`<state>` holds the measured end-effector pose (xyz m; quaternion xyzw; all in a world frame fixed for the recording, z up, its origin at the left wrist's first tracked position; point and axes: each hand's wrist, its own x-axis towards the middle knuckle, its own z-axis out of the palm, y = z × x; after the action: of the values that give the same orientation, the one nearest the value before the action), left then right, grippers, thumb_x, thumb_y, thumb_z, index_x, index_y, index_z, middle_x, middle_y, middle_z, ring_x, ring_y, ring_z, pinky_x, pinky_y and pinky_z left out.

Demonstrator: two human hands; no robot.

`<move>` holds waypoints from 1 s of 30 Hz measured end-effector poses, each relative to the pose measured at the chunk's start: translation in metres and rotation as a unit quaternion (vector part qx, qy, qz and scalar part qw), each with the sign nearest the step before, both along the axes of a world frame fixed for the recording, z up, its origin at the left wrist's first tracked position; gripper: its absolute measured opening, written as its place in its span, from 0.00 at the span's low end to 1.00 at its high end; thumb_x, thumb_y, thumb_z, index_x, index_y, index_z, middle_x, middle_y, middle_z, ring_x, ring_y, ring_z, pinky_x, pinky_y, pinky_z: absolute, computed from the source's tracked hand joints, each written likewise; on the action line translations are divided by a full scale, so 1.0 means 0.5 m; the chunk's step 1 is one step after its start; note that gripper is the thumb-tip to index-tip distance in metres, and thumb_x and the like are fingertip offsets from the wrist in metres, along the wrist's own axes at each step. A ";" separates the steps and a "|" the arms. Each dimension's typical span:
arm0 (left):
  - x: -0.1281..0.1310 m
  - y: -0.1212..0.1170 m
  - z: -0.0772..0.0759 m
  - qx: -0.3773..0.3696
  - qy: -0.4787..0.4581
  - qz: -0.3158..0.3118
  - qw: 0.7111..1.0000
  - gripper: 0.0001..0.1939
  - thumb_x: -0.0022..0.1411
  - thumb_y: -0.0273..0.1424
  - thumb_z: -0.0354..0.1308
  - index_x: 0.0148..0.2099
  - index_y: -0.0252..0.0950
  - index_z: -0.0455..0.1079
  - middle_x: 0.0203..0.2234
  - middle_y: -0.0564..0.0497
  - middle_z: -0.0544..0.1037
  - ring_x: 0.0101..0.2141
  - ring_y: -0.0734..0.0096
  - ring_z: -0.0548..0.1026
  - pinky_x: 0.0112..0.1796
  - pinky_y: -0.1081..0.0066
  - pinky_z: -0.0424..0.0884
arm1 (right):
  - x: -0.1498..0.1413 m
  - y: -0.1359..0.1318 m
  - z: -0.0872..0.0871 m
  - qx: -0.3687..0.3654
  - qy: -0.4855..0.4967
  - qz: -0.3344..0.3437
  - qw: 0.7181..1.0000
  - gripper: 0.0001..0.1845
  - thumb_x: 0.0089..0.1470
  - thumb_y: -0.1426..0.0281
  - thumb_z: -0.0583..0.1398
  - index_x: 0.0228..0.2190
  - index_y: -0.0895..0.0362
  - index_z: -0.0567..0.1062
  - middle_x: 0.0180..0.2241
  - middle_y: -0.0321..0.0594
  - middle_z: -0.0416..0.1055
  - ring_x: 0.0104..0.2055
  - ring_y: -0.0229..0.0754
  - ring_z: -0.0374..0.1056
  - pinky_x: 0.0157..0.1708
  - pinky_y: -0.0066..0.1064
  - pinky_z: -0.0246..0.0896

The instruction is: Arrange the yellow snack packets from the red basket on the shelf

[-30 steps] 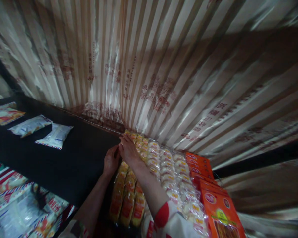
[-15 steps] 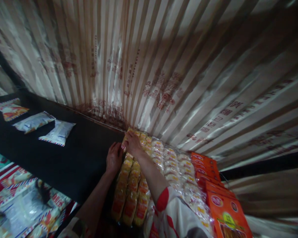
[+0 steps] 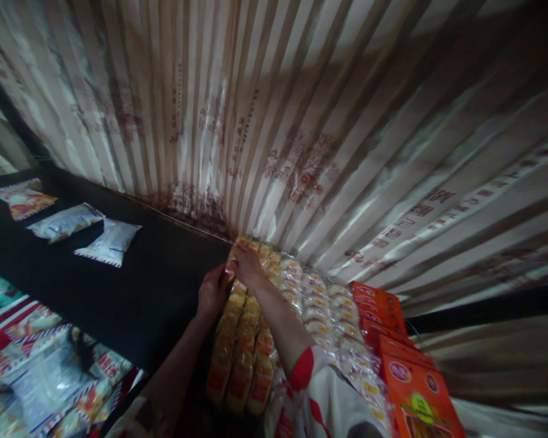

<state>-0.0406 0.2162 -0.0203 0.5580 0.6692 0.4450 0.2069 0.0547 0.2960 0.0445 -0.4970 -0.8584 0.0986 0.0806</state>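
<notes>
Rows of yellow wrapped cakes [image 3: 243, 350] stand close together in clear, shiny packaging in front of me. At the far end of the leftmost row, my right hand [image 3: 248, 266] is closed over a wrapped cake [image 3: 231, 260], its fingers bent down on the top and left side. My left hand [image 3: 211, 293] is beside the same row, with its fingertips pinched at the left edge of that package. The fingertips of both hands are close together and partly hidden. Paler wrapped cakes [image 3: 317, 309] lie in rows right of my right forearm.
Orange packets [image 3: 415, 389] overlap at the right end. On the black surface [image 3: 164, 274] to the left lie a few snack bags [image 3: 112, 240]. More large bags [image 3: 50, 377] are at the lower left. A pleated, printed curtain [image 3: 274, 121] hangs behind.
The view has shifted slightly. My hands stay at the same wrapped cake; the left fingers have drawn in a little closer to it.
</notes>
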 end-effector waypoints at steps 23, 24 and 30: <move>-0.017 -0.021 -0.022 0.014 -0.090 0.049 0.995 0.19 0.59 0.25 0.45 0.50 0.33 0.70 0.51 0.44 0.72 0.54 0.63 0.68 0.55 0.61 0.63 | 0.061 -0.096 0.035 0.079 0.164 -0.064 0.981 0.23 0.50 0.77 0.54 0.50 0.60 0.69 0.52 0.48 0.67 0.59 0.45 0.56 0.59 0.39 0.52; -0.017 -0.027 -0.019 0.013 -0.085 0.048 0.995 0.19 0.59 0.24 0.45 0.49 0.33 0.70 0.50 0.45 0.73 0.53 0.64 0.68 0.55 0.62 0.63 | 0.064 -0.101 0.036 0.082 0.167 -0.067 0.980 0.23 0.50 0.76 0.54 0.50 0.61 0.70 0.52 0.48 0.67 0.59 0.45 0.56 0.59 0.40 0.52; -0.025 -0.070 -0.022 0.043 -0.039 0.086 0.995 0.21 0.56 0.20 0.43 0.47 0.32 0.71 0.51 0.43 0.72 0.56 0.62 0.65 0.56 0.60 0.61 | 0.075 -0.139 0.042 0.082 0.181 -0.092 0.976 0.21 0.51 0.75 0.54 0.48 0.63 0.72 0.52 0.51 0.66 0.58 0.47 0.59 0.58 0.40 0.53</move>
<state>-0.0529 0.1814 -0.0311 0.4889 0.6864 0.5107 0.1701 0.0920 0.2267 0.0655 -0.5393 -0.7854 0.1081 0.2838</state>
